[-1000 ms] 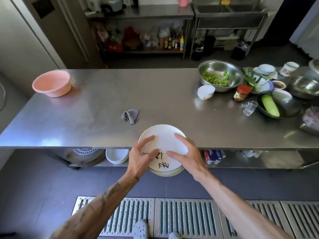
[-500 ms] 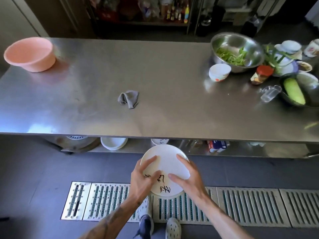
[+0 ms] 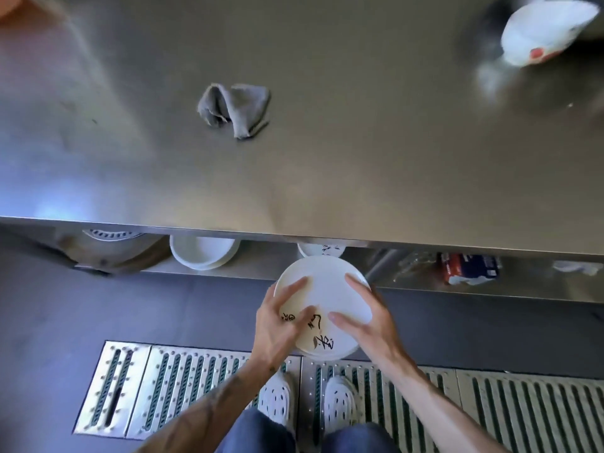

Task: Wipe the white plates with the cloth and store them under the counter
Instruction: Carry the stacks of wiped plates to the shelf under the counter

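Observation:
A stack of white plates [image 3: 327, 289] with black brush marks hangs below the counter's front edge, just in front of the lower shelf [image 3: 255, 271]. My left hand [image 3: 277, 325] grips the stack's left rim, thumb on top. My right hand [image 3: 366, 318] grips the right rim, thumb across the top plate. A crumpled grey cloth [image 3: 237, 107] lies alone on the steel counter [image 3: 327, 142], well away from both hands.
On the lower shelf stand a white bowl [image 3: 202, 253], another marked white dish [image 3: 322, 249] right behind the stack, a metal pot at left [image 3: 111, 250] and a red-blue packet [image 3: 470, 268]. A white bowl [image 3: 549, 31] sits on the counter's far right. Floor grates [image 3: 196, 380] lie underfoot.
Both hands have carried the plate stack off the counter's front edge and down to the level of the lower shelf. My head has dropped lower and nearer to the counter.

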### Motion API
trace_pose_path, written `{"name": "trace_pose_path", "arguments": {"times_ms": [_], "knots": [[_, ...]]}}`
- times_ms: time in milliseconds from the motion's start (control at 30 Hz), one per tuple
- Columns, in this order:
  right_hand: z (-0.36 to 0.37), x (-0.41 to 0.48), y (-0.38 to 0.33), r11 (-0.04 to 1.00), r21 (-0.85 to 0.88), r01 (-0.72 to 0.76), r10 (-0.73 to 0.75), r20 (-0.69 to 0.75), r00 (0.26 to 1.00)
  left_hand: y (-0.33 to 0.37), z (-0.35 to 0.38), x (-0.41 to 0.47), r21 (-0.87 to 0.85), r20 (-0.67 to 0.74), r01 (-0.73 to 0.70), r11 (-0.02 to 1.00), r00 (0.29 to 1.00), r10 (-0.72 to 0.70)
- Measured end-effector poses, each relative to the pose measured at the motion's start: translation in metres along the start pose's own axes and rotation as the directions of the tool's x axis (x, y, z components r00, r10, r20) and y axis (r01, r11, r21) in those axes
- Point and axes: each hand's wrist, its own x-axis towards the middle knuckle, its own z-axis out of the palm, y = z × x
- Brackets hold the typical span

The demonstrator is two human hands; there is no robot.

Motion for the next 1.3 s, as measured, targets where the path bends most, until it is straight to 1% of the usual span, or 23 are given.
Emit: {"name": "trace_pose_path", "arguments": {"times_ms": [133,267,400,533,700,900,1033,1300], "knots": [[0.014,0.062,0.068,0.998,-0.019,0.058,-0.059,-0.023,0.998,-0.068,0.023,0.052,-0.02,-0.052,-0.037,0.999,0.998,0.036],[0.025,0.122,0.126,0.995,-0.026,0.1,-0.1,0.001,0.995,-0.123,0.042,0.104,-0.021,-0.067,-0.08,0.997,0.995,0.078],[0.033,0.182,0.166,0.989,-0.029,0.145,-0.145,-0.025,0.989,-0.166,0.056,0.162,-0.039,-0.094,-0.13,0.991,0.988,0.125],[0.039,0.237,0.189,0.981,-0.029,0.192,-0.193,-0.043,0.98,-0.194,0.065,0.219,-0.042,-0.113,-0.165,0.985,0.981,0.16],[0.04,0.293,0.198,0.982,-0.014,0.186,-0.187,-0.064,0.98,-0.208,0.074,0.281,0.017,-0.115,-0.216,0.976,0.969,0.217],[0.035,0.33,0.195,0.982,0.025,0.188,-0.185,-0.088,0.979,-0.203,0.083,0.332,-0.036,-0.089,-0.201,0.979,0.976,0.197],[0.033,0.34,0.19,0.98,0.026,0.197,-0.194,-0.077,0.978,-0.202,0.087,0.346,-0.029,-0.091,-0.189,0.982,0.978,0.185],[0.034,0.34,0.188,0.982,0.004,0.191,-0.19,-0.086,0.978,-0.203,0.091,0.346,-0.022,-0.117,-0.145,0.989,0.983,0.142]]}}
